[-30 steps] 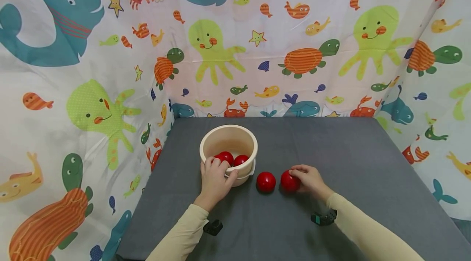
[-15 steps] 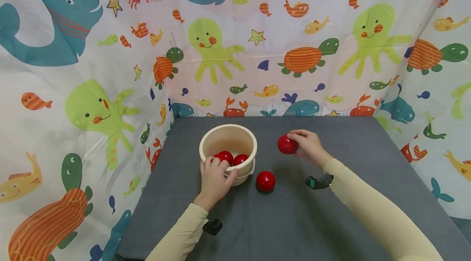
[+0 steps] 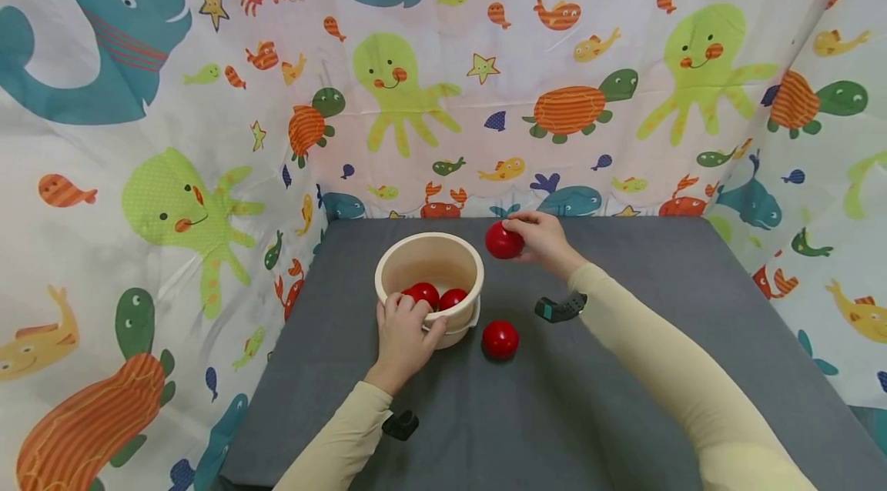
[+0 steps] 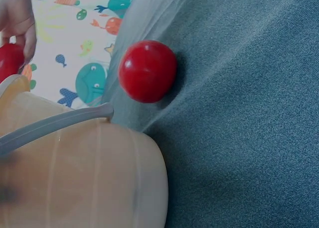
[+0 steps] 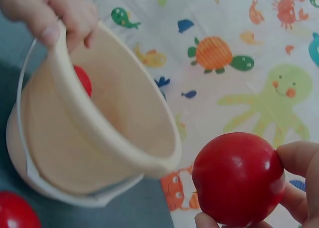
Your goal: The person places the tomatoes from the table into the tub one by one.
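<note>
A cream bucket stands on the grey cloth with several red apples inside. My left hand grips its near rim, fingers over the edge and thumb outside; the right wrist view shows this grip too. Up beyond the bucket's right side, my right hand pinches a glossy red apple between thumb and fingers, off the table. The held apple is beside the rim, not over the opening. Another red apple lies on the cloth just right of the bucket, also large in the left wrist view.
Grey cloth covers the table. A curtain printed with sea animals hangs behind and at both sides. The bucket's pale handle hangs down its outer wall. Each wrist wears a dark strap.
My right hand has lifted one apple from the cloth and carried it away from me, then left toward the bucket. My left hand has stayed on the rim.
</note>
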Action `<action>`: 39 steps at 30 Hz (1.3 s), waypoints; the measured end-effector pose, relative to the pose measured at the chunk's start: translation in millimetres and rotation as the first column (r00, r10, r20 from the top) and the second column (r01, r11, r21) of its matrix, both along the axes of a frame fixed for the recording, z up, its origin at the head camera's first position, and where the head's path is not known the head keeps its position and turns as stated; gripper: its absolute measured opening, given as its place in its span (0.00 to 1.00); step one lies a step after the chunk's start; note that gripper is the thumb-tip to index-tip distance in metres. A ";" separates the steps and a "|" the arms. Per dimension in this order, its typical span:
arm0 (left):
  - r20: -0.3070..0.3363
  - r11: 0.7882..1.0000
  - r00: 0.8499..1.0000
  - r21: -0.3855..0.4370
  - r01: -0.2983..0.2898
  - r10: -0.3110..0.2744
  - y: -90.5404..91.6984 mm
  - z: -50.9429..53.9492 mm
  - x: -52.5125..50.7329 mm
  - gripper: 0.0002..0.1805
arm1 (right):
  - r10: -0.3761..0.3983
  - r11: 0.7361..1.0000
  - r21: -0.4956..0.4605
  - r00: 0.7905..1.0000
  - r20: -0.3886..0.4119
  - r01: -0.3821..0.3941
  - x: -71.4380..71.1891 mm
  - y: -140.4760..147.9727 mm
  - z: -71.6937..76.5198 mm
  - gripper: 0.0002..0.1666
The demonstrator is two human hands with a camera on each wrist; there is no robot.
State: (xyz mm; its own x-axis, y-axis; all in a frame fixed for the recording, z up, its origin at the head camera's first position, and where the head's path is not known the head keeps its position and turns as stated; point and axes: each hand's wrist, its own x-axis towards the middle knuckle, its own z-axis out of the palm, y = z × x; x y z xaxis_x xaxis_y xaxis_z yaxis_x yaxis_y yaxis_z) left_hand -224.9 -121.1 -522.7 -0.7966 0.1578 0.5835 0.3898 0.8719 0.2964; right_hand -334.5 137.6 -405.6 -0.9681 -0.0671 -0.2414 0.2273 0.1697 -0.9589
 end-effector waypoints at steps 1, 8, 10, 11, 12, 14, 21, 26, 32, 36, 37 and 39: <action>-0.004 1.000 1.000 -0.001 0.000 0.000 0.1 0.1 -0.1 0.13 | -0.003 1.000 -0.007 1.000 0.000 0.003 -0.7 -4.9 1.8 0.29; -0.021 1.000 1.000 0.009 -0.001 0.001 0.0 0.0 -2.1 0.13 | 0.009 1.000 0.018 1.000 -0.016 -0.009 -2.4 -35.8 9.4 0.28; -0.023 1.000 1.000 0.004 -0.004 0.004 0.2 -0.3 -2.0 0.13 | 0.029 0.999 0.029 0.999 -0.022 -0.028 -2.0 -43.5 10.3 0.29; -0.024 1.000 1.000 0.002 -0.005 0.005 0.3 -0.4 -1.9 0.13 | 0.037 0.999 0.032 0.999 -0.024 -0.036 -1.6 -47.3 10.6 0.29; -0.027 1.000 1.000 0.000 -0.007 0.007 0.3 -0.8 -2.0 0.13 | 0.045 0.998 0.036 0.999 -0.026 -0.044 -1.3 -50.9 10.6 0.29; -0.030 1.000 0.999 -0.003 -0.009 0.009 0.2 -1.1 -1.9 0.13 | 0.061 0.998 0.038 0.998 -0.031 -0.060 -0.4 -57.6 10.6 0.29; -0.010 1.000 1.000 -0.002 -0.005 0.005 0.4 0.8 -1.0 0.13 | 0.071 0.997 0.021 0.997 -0.039 -0.070 5.8 -81.8 10.8 0.25; -0.005 1.000 1.000 -0.009 -0.007 0.007 1.4 -0.5 -1.3 0.14 | 0.084 0.996 0.022 0.996 -0.038 -0.083 10.5 -99.8 5.7 0.23; -0.027 1.000 1.000 -0.018 -0.009 0.008 0.0 -4.3 -4.0 0.14 | 0.102 0.994 0.037 0.994 -0.026 -0.101 16.0 -120.9 -3.1 0.24; -0.065 1.000 0.998 -0.020 -0.017 0.016 -0.5 -5.6 -4.9 0.15 | 0.123 0.992 -0.017 0.992 0.003 -0.123 19.4 -133.0 -12.2 0.25; -0.068 1.000 0.998 -0.019 -0.018 0.016 -0.5 -6.0 -4.9 0.14 | 0.128 0.991 -0.030 0.992 0.008 -0.127 20.4 -135.3 -14.7 0.25; -0.074 1.000 0.997 -0.017 -0.018 0.017 -0.1 -6.6 -4.6 0.14 | 0.131 0.991 -0.025 0.991 0.006 -0.130 23.0 -138.7 -18.7 0.25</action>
